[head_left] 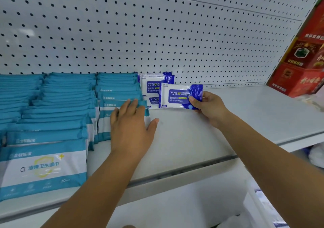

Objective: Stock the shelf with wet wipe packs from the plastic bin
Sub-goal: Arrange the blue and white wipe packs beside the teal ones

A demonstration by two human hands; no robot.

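White shelf (228,122), right hand (208,107) pinching blue wipe pack (178,96), left hand (131,126) beside

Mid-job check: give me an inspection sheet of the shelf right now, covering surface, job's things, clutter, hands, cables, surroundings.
Surface: white shelf, bare right of centre.
Job's things: blue alcohol wipe pack held upright; more blue packs behind it; teal wipe packs in rows at left; plastic bin partly seen, lower right.
Clutter: nothing seen.
Hands: left hand flat on teal packs; right hand pinches the blue pack's right end.
Cables: nothing seen.
Surroundings: pegboard back panel; red boxes at right.
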